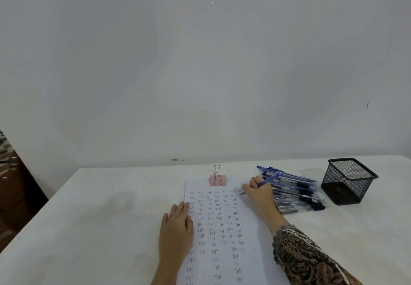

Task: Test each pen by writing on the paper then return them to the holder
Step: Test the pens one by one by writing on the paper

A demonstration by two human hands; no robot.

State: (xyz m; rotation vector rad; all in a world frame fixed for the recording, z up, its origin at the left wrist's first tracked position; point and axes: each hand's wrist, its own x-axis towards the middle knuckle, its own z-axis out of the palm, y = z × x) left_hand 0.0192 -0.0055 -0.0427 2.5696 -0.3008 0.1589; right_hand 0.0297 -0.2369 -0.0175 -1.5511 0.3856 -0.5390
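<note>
Our right hand (259,192) pinches a blue pen (269,179), tip at the paper's (222,229) top-right corner, barrel slanting toward the mesh holder (347,184) farther right, while our flat left hand (175,224) pins the paper's left edge.

One head-worn camera looks forward and down, close over the table (89,207), facing the wall (200,62).

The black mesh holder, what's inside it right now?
No pens stick out of the mesh holder; the pens lie piled beside it on the table. Its floor is dim behind the mesh, so anything small there is hidden.
</note>
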